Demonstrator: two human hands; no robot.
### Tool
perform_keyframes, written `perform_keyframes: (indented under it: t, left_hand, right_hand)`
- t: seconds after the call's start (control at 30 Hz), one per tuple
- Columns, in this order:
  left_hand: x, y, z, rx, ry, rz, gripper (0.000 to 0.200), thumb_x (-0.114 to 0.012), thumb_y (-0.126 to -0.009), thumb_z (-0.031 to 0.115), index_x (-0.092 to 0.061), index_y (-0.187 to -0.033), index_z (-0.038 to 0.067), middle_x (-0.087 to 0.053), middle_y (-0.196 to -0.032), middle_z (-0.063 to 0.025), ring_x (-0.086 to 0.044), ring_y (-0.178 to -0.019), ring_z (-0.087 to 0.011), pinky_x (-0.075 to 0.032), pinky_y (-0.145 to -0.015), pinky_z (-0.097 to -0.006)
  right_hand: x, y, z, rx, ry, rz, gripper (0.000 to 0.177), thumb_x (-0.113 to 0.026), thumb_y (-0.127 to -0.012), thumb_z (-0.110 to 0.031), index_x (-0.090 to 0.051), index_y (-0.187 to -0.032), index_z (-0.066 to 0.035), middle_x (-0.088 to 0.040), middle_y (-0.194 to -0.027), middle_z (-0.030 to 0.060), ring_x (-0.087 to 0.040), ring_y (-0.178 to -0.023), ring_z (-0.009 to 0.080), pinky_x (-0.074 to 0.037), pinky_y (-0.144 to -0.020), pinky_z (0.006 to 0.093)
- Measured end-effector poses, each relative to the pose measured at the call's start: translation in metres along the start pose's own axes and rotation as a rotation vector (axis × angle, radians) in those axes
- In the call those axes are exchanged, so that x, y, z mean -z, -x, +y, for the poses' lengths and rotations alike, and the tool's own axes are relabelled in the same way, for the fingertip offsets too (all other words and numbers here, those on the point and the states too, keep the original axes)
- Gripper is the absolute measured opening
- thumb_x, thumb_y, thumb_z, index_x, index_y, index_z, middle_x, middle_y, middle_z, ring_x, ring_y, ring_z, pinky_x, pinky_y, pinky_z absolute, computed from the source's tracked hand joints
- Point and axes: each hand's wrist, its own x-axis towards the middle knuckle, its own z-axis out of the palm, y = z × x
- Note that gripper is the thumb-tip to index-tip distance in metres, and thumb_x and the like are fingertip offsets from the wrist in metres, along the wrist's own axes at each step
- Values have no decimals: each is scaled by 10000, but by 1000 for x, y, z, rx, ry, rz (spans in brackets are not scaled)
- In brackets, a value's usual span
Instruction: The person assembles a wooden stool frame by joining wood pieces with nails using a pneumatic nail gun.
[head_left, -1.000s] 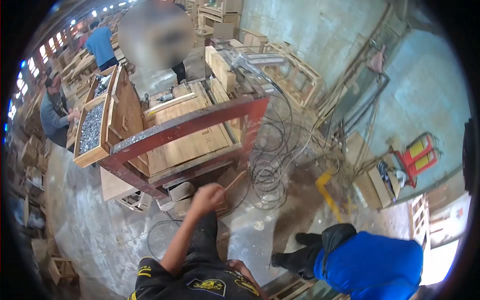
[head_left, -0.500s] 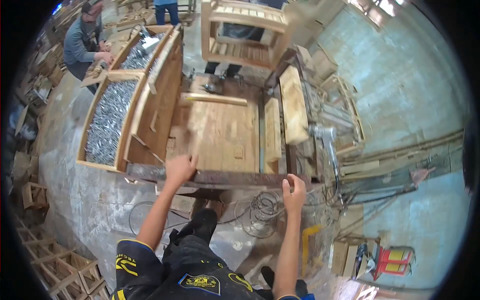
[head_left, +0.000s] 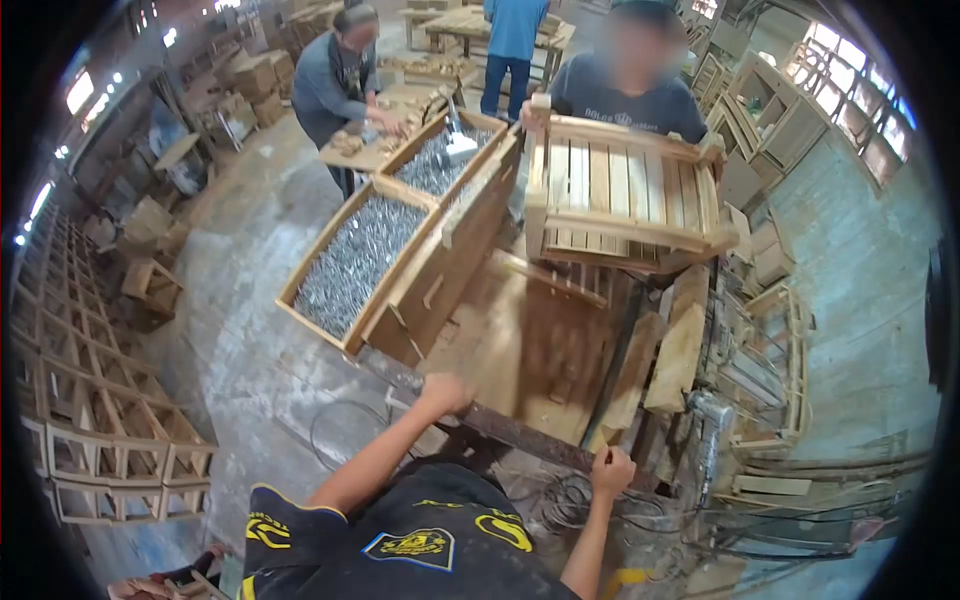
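Worktop (head_left: 520,350) of bare boards filled the middle of the view. It sat in a rusty steel frame, whose near rail (head_left: 520,432) ran slantwise in front of the wearer. Stacked wooden frames (head_left: 85,420) stood on the floor well to the left, likely parked clear of the walkway.

A slatted crate (head_left: 615,195) stood on edge at the far end of the worktop. Another person behind it gripped its top corners, probably to keep it from tipping. A long tray of nails (head_left: 355,262) hung along the worktop's left side, with a second tray (head_left: 435,165) just beyond it. Both were tilted outward, which looked meant to keep the fasteners in easy reach. Thick wooden blocks (head_left: 680,345) lay along the right side, beside the steel frame.

The left hand (head_left: 445,392) lay on the rail near its left end. It was motion-blurred, so whether its grip was closed or loose could not be told. The right hand (head_left: 612,470) sat further right on the same rail, its grip curled tight over the edge. With both arms stretched forward and the hands well apart, the pose read as bracing against the rail.

A cable coil (head_left: 565,497) lay on the floor just under the rail, between the two arms.
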Motion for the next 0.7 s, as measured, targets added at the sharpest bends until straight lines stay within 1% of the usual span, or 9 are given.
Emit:
perform_keyframes:
  t: [0.17, 0.23, 0.3, 0.37, 0.43, 0.47, 0.53, 0.63, 0.7]
  left_hand:
    - [2, -4, 1, -15, 28, -27, 595, -388, -909, 555, -742, -883, 77, -695, -876, -201, -672, -862, -382, -505, -777, -486]
    - [24, 3, -1, -131, 217, 26, 438, -501, -895, 473, -732, -932, 102, -703, -905, -164, -670, -873, -363, -514, -755, -483]
    - [60, 12, 0, -139, 413, 212, 316, -567, -890, 358, -715, -925, 81, -699, -886, -163, -671, -844, -357, -525, -719, -451]
    - [93, 9, -17, -100, 610, 568, 233, -578, -898, 253, -689, -871, 50, -679, -795, -174, -669, -766, -346, -518, -663, -410]
    - [159, 10, -36, 74, 798, 826, 206, -579, -903, 193, -657, -818, 22, -650, -746, -180, -657, -721, -336, -497, -622, -396]
    - [167, -12, -76, 210, 560, 929, 204, -575, -906, 165, -640, -809, -2, -644, -733, -165, -642, -682, -321, -476, -594, -390]
    - [190, -56, -145, 166, 308, 1031, 146, -604, -873, 145, -649, -891, 7, -667, -807, -148, -622, -747, -334, -481, -709, -418]
    - [208, -105, -195, -40, 99, 869, 276, -647, -837, 189, -599, -1064, 40, -580, -1093, -159, -532, -1043, -359, -435, -890, -436]
    - [210, -118, -197, -103, -57, 726, 294, -635, -847, 230, -577, -1072, 50, -540, -1135, -158, -503, -1074, -357, -410, -914, -459]
  right_hand:
    - [-13, 0, 9, -70, 79, 15, 190, -616, -794, -243, -597, -667, -103, -587, -637, 100, -575, -667, 324, -410, -654, 437]
    - [1, -7, -7, -113, 31, 3, 184, -625, -784, -238, -602, -663, -101, -600, -645, 98, -583, -675, 323, -410, -646, 428]
    - [5, -11, -11, -128, 41, -5, 216, -622, -786, -230, -574, -624, -96, -600, -655, 93, -565, -649, 324, -401, -634, 438]
    - [2, -14, -14, -144, 42, -34, 221, -624, -783, -220, -562, -614, -92, -597, -661, 87, -557, -644, 320, -398, -637, 438]
    - [-3, -12, -12, -167, 44, -81, 198, -633, -776, -208, -567, -634, -88, -592, -663, 81, -558, -660, 309, -403, -655, 428]
    - [-6, -9, -16, -198, 51, -106, 185, -636, -776, -201, -574, -646, -85, -587, -659, 78, -558, -669, 304, -404, -664, 424]
    - [-3, -13, -16, -246, 94, -147, 160, -642, -775, -188, -588, -669, -80, -577, -652, 71, -560, -686, 294, -406, -680, 416]
    - [-3, -16, -18, -220, 75, -103, 158, -638, -785, -181, -594, -677, -74, -571, -648, 65, -556, -700, 289, -403, -695, 409]
    - [-5, -19, -18, -166, 88, -111, 142, -620, -792, -169, -607, -694, -66, -578, -663, 87, -555, -691, 304, -406, -687, 413]
